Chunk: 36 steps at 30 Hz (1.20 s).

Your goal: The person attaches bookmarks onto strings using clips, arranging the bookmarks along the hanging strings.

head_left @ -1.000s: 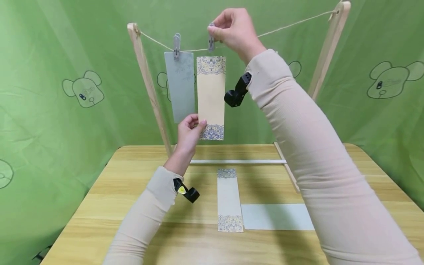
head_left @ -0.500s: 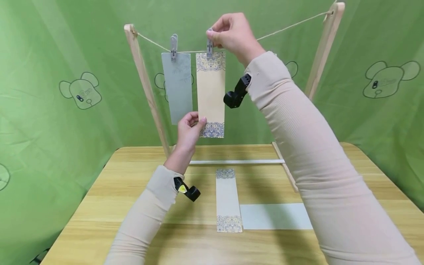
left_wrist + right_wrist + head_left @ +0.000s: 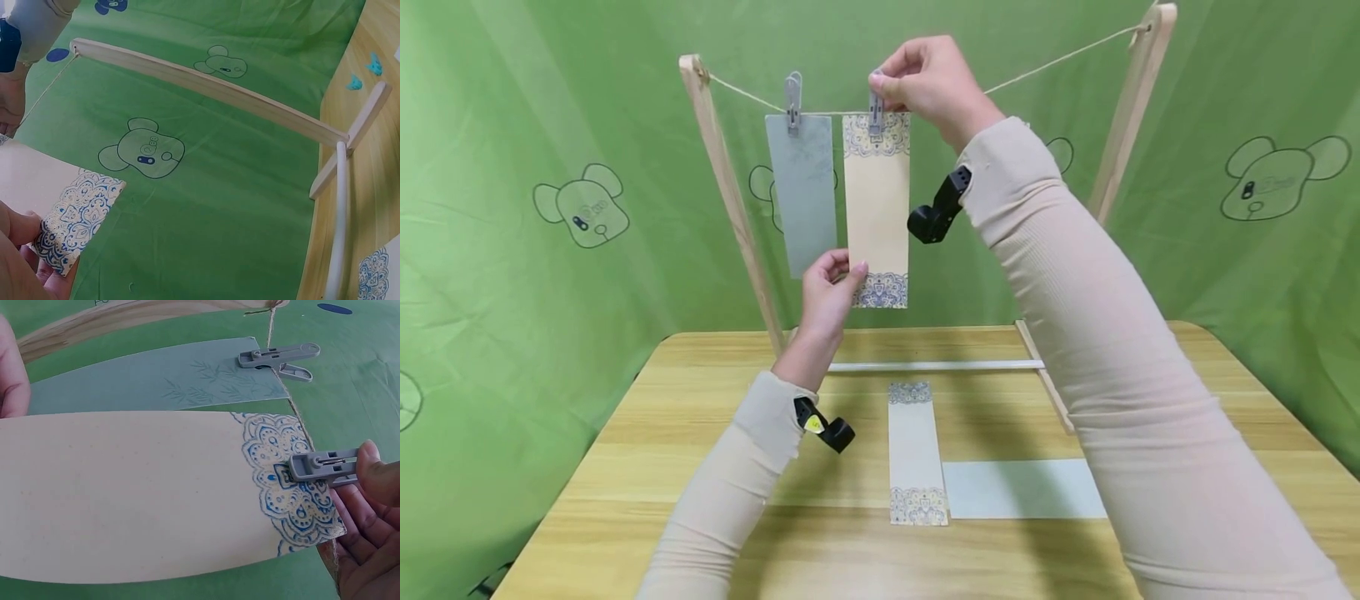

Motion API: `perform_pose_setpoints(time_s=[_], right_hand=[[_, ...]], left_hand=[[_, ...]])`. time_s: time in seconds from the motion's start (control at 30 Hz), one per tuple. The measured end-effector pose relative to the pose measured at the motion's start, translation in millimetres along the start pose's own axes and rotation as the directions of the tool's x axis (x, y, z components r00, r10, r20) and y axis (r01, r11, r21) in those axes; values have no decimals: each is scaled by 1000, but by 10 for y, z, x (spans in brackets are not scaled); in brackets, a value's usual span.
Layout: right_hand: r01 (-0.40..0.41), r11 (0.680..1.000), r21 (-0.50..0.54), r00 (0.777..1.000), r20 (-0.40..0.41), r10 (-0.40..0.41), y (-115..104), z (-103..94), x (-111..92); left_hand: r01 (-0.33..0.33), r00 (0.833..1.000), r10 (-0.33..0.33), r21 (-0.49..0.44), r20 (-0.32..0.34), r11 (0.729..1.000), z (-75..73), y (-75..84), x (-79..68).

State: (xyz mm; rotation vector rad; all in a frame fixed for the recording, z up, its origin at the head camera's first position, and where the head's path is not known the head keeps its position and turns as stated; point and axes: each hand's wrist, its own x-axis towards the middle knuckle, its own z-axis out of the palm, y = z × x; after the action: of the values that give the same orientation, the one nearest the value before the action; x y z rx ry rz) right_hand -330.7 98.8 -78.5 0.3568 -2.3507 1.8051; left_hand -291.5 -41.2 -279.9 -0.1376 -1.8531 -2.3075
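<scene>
The table (image 3: pixel 647 433) is backed by green cloth (image 3: pixel 625 283). A card (image 3: pixel 880 217) is pinched by the left hand (image 3: pixel 827 296), a peg (image 3: pixel 876 117) by the right hand (image 3: pixel 936 83).

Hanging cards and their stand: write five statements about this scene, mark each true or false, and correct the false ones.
1. The right hand pinches the gray clip at the top of the cream card. True.
2. The left hand holds the cream card's top edge. False: it grips the card near its lower end.
3. A second clip holds the gray-green card. True.
4. No card lies on the table. False: a patterned card and a pale card do.
5. The line runs between two wooden posts. True.
</scene>
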Motion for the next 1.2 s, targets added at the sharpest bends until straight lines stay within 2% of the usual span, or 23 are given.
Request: perform_pose_setpoints(time_s=[0.27,0.47,0.7,0.87,1.2], right_hand=[[-35,999,-21,999,37,36,4,-17,-1],[-50,996,-73,994,95,57,-7,-43,0],[-30,994,-109,985,167,48,17,-71,-7],[-47,996,-80,982,177,61,9,-113,-17],[-143,989,47,975,176,133,-17,-135,-18]], left_hand=[[5,1000,-5,-3,-8,1000,9,-7,13],[3,1000,-3,9,-10,1000,-2,-9,19],[-5,1000,5,19,-8,1000,-44,-48,20],[-21,1000,21,12,-1,1000,-59,-68,28],[-29,1000,29,9,11,1000,-82,-117,21]])
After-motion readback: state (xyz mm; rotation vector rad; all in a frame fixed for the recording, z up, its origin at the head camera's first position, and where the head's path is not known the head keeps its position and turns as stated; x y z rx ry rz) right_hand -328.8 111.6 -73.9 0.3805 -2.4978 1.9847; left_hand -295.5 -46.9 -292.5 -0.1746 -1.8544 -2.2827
